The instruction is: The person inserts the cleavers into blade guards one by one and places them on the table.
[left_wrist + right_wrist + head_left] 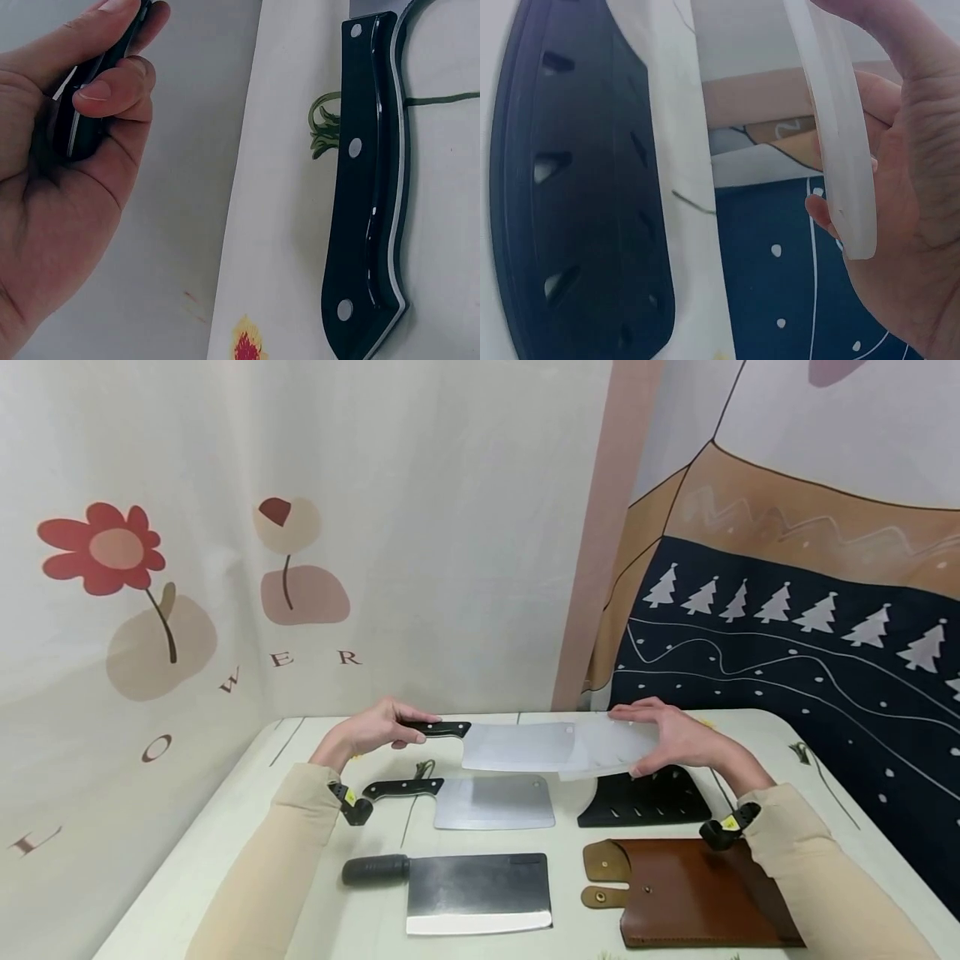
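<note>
My left hand (377, 730) grips the black riveted handle of a cleaver (513, 747), held up over the far part of the table with its blade pointing right. A translucent white blade sheath (613, 748) overlaps the blade's far end in the head view. My right hand (686, 737) holds this sheath at its right end, thumb below and fingers above. In the right wrist view the sheath's narrow edge (844, 142) shows between thumb and fingers. Below the held cleaver lies a second cleaver (495, 802) with a similar black handle.
A black slotted blade guard (645, 800) lies under my right hand. Nearer me lie a dark cleaver (476, 885) with a round black handle and a brown leather sheath (697, 893) with snap straps. Patterned curtains (450, 527) hang behind the pale table (225, 860).
</note>
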{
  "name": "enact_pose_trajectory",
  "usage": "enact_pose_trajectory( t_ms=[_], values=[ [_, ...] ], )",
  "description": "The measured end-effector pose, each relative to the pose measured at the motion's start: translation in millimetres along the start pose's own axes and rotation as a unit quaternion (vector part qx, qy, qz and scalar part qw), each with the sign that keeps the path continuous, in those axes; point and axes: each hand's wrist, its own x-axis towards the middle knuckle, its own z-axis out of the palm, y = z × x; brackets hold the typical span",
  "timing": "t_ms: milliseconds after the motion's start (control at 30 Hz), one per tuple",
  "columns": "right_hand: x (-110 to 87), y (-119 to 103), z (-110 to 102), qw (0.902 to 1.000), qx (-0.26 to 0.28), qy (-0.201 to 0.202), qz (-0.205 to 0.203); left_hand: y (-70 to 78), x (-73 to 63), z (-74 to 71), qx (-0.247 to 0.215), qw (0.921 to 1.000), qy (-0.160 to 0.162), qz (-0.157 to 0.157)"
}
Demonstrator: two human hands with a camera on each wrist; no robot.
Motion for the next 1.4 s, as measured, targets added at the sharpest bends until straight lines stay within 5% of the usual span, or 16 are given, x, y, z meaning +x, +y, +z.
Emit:
enact_pose_trajectory(
  t_ms=[233,500,1100,1400],
  values=[
    [5.3,-4.4,0.8,0.9998,-0.003,0.021,-0.006,6.5,3.5,6.2,0.001,0.9999,0.012,0.007],
    [6.0,-2.4,5.1,0.9992,0.0,0.023,0.033,6.5,5.6,12.8,0.007,0.9994,0.035,0.003],
    [8.3,-14.1,8.7,0.9995,0.019,-0.017,0.017,-6.3,4.6,10.6,-0.001,0.9998,-0.014,0.011],
    [12.0,-14.7,6.7,0.9996,-0.002,0.011,0.025,4.4,6.4,15.9,0.022,0.9996,0.01,0.012]
  ],
)
